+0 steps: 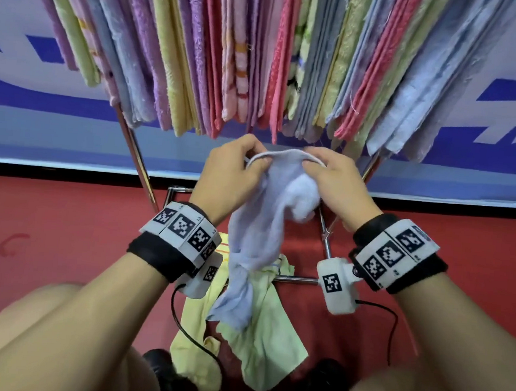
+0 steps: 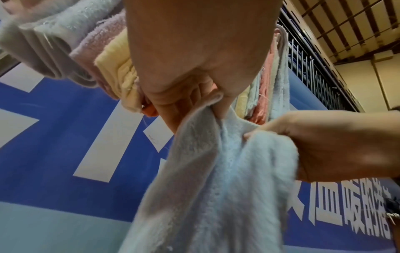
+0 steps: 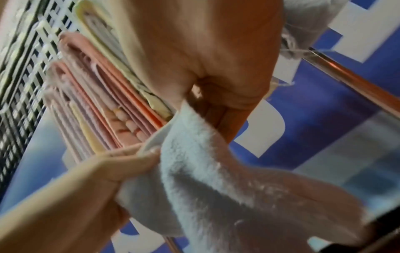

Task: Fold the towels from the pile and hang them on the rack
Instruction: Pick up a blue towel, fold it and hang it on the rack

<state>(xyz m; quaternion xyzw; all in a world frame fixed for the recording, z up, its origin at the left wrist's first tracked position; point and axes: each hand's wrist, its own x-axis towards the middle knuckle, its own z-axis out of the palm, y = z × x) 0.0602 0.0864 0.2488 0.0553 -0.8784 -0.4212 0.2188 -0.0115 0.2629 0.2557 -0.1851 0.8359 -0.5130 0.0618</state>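
Below the hung towels [image 1: 261, 56], both hands' grips, left hand [image 1: 227, 174] and right hand [image 1: 335, 183], pinch the pale blue towel's [image 1: 256, 235] top edge, seemingly bunched.

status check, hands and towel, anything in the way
Both hands, left and right, pinching top edge of blue towel. Towel bunched, unfolded, below the full rack. Yellow towels on floor underneath.

Left hand [image 1: 227, 174] and right hand [image 1: 333, 185] raised close together, each grip pinched, forearms converging
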